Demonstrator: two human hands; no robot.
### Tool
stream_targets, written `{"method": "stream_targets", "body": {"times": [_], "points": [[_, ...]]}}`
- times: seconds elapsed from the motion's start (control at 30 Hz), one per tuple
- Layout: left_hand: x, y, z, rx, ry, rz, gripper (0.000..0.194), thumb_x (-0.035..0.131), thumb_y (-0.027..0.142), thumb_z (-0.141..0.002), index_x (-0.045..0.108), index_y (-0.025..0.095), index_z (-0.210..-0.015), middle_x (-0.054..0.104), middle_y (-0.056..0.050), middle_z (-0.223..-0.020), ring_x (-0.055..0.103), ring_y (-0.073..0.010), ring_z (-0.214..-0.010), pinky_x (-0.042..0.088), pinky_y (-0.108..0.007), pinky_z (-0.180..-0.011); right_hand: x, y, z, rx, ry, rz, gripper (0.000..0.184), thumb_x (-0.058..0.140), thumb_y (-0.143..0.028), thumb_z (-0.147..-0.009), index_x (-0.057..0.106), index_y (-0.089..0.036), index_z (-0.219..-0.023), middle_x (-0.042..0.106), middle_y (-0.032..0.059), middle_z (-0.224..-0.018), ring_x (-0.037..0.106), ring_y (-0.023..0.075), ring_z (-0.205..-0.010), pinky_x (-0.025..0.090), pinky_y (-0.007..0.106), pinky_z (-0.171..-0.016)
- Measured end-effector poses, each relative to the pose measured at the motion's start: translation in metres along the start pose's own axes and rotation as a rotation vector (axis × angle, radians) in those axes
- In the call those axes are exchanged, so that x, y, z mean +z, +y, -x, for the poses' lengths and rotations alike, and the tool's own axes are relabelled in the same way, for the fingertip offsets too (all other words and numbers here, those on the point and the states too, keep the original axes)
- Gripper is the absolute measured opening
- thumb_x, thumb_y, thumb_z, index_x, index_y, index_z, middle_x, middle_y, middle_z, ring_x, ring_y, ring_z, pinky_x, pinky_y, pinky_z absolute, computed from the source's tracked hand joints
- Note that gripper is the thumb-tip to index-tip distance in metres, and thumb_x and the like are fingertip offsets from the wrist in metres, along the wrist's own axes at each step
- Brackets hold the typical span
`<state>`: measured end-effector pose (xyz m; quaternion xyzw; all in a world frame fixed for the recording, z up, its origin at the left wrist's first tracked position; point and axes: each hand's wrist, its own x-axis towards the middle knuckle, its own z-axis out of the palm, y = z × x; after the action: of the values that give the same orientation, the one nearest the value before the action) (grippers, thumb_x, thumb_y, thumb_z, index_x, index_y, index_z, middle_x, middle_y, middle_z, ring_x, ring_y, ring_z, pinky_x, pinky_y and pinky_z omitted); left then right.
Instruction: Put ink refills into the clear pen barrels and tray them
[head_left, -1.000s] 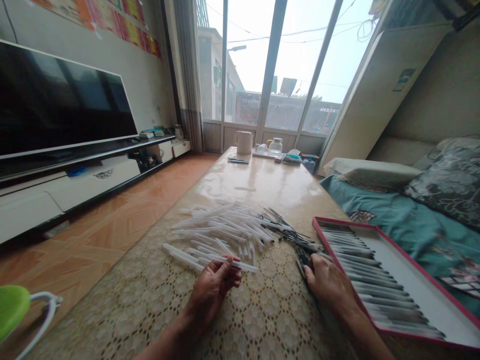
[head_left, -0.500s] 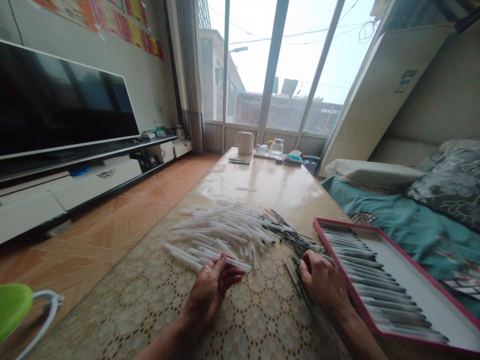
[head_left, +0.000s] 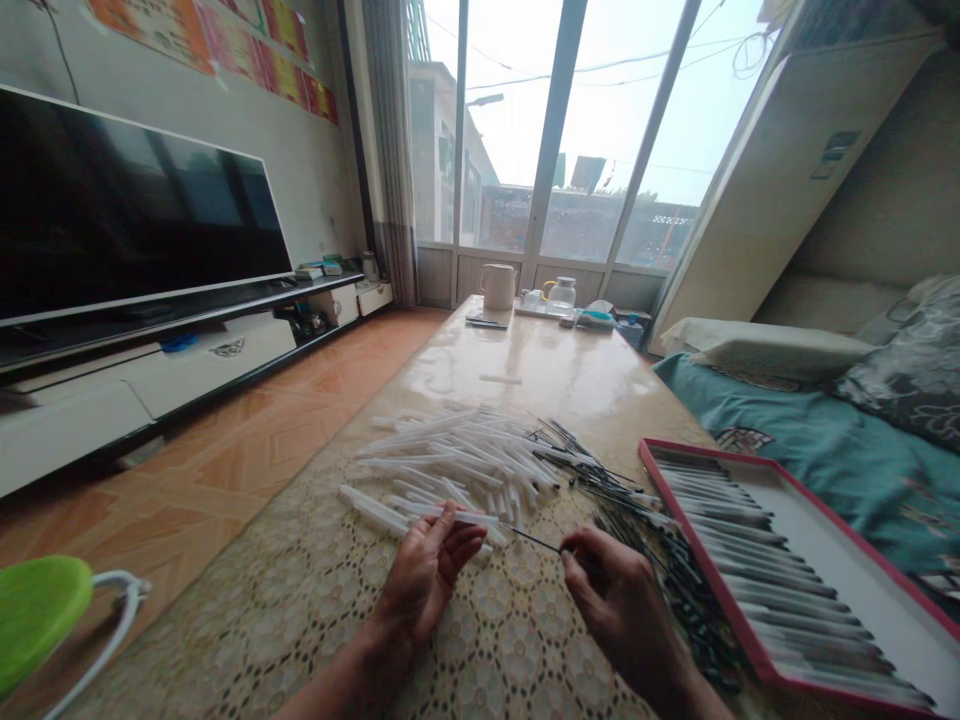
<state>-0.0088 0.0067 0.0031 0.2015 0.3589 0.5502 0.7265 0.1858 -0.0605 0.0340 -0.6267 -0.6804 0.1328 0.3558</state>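
My left hand is closed on a clear plastic pen barrel just above the lace-covered table. My right hand pinches a thin black refill whose tip meets the barrel's open end. Behind the hands lies a heap of clear barrels. A pile of black refills spreads to the right of it. A red-rimmed tray holding rows of assembled pens sits at the right edge.
A white jug, a glass kettle and small items stand at the table's far end. A TV on a low cabinet lines the left wall. A teal-covered sofa runs along the right. A green stool sits at lower left.
My right hand has left the refill pile and swung left with one refill, bringing its tip to the barrel in my left hand. The left hand has barely shifted.
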Motion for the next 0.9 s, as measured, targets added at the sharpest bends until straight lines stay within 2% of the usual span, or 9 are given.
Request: {"method": "stream_targets", "body": {"times": [0.17, 0.27, 0.37, 0.57, 0.67, 0.73, 0.8, 0.87, 0.9], "points": [[0.001, -0.003, 0.002, -0.004, -0.040, -0.040, 0.006, 0.056, 0.011, -0.084, 0.055, 0.015, -0.081, 0.071, -0.005, -0.066, 0.070, -0.0150, -0.059, 0.057, -0.022, -0.056, 0.003, -0.002, 0.001, -0.029, -0.006, -0.026, 0.016, 0.046, -0.026, -0.084, 0.056, -0.020, -0.072, 0.048, -0.0028, -0.057, 0.045, 0.0119, -0.050, 0.033, 0.021, -0.048], [0.001, -0.004, 0.003, 0.008, -0.078, -0.056, 0.006, 0.060, 0.013, -0.082, 0.055, 0.015, -0.084, 0.071, -0.004, -0.067, 0.069, -0.0149, -0.059, 0.057, -0.023, -0.057, 0.005, -0.001, 0.002, 0.011, 0.003, -0.046, 0.012, 0.046, -0.025, -0.083, 0.055, -0.020, -0.078, 0.041, -0.0056, -0.053, 0.041, 0.0114, -0.047, 0.031, 0.021, -0.047], [0.001, -0.002, 0.004, 0.015, -0.103, -0.049, 0.012, 0.065, 0.016, -0.079, 0.055, 0.016, -0.085, 0.072, -0.004, -0.071, 0.069, -0.0150, -0.061, 0.057, -0.024, -0.059, 0.005, 0.002, 0.001, 0.036, -0.018, -0.071, 0.011, 0.044, -0.024, -0.083, 0.051, -0.020, -0.075, 0.036, -0.0068, -0.052, 0.039, 0.0108, -0.047, 0.029, 0.021, -0.047], [0.005, -0.002, 0.009, -0.013, -0.220, -0.071, 0.016, 0.071, 0.023, -0.074, 0.060, 0.014, -0.080, 0.073, -0.007, -0.073, 0.068, -0.0153, -0.061, 0.055, -0.024, -0.059, 0.005, -0.006, 0.002, 0.056, -0.063, -0.156, 0.012, 0.044, -0.025, -0.083, 0.050, -0.019, -0.073, 0.037, -0.0064, -0.055, 0.038, 0.0103, -0.049, 0.028, 0.021, -0.047], [0.006, -0.006, 0.010, -0.096, -0.259, -0.059, 0.018, 0.075, 0.022, -0.070, 0.063, 0.012, -0.078, 0.072, -0.008, -0.069, 0.069, -0.0181, -0.060, 0.056, -0.026, -0.057, 0.006, -0.016, 0.002, 0.035, -0.107, -0.231, 0.017, 0.045, -0.031, -0.086, 0.050, -0.019, -0.076, 0.043, -0.0051, -0.057, 0.043, 0.0107, -0.051, 0.031, 0.021, -0.048], [0.005, -0.007, 0.009, -0.135, -0.233, -0.012, 0.014, 0.073, 0.018, -0.071, 0.064, 0.012, -0.078, 0.073, -0.007, -0.070, 0.070, -0.0182, -0.064, 0.057, -0.025, -0.061, 0.005, -0.015, -0.004, 0.027, -0.174, -0.346, 0.025, 0.038, -0.037, -0.091, 0.052, -0.018, -0.082, 0.051, -0.0025, -0.061, 0.050, 0.0117, -0.054, 0.036, 0.020, -0.048], [0.003, -0.004, 0.007, -0.125, -0.171, 0.051, 0.003, 0.067, 0.013, -0.077, 0.064, 0.013, -0.078, 0.073, -0.005, -0.072, 0.070, -0.0154, -0.067, 0.057, -0.023, -0.066, 0.002, -0.002, -0.016, 0.055, -0.156, -0.340, 0.037, 0.027, -0.039, -0.095, 0.055, -0.017, -0.086, 0.058, 0.0006, -0.066, 0.056, 0.0127, -0.056, 0.040, 0.020, -0.049], [0.002, 0.000, 0.005, -0.107, -0.071, 0.126, 0.010, 0.057, 0.008, -0.083, 0.064, 0.013, -0.078, 0.073, -0.004, -0.071, 0.070, -0.0129, -0.066, 0.057, -0.021, -0.067, -0.001, 0.020, -0.033, 0.119, -0.018, -0.102, 0.039, 0.026, -0.036, -0.095, 0.057, -0.017, -0.085, 0.061, 0.0022, -0.066, 0.059, 0.0138, -0.057, 0.042, 0.022, -0.052], [0.002, 0.002, 0.004, -0.107, -0.019, 0.161, 0.016, 0.052, 0.006, -0.085, 0.064, 0.012, -0.078, 0.073, -0.005, -0.070, 0.070, -0.0127, -0.065, 0.057, -0.020, -0.065, -0.002, 0.032, -0.042, 0.145, 0.039, 0.091, 0.032, 0.033, -0.034, -0.093, 0.058, -0.017, -0.083, 0.063, 0.0028, -0.069, 0.060, 0.0147, -0.061, 0.044, 0.023, -0.056]]}}
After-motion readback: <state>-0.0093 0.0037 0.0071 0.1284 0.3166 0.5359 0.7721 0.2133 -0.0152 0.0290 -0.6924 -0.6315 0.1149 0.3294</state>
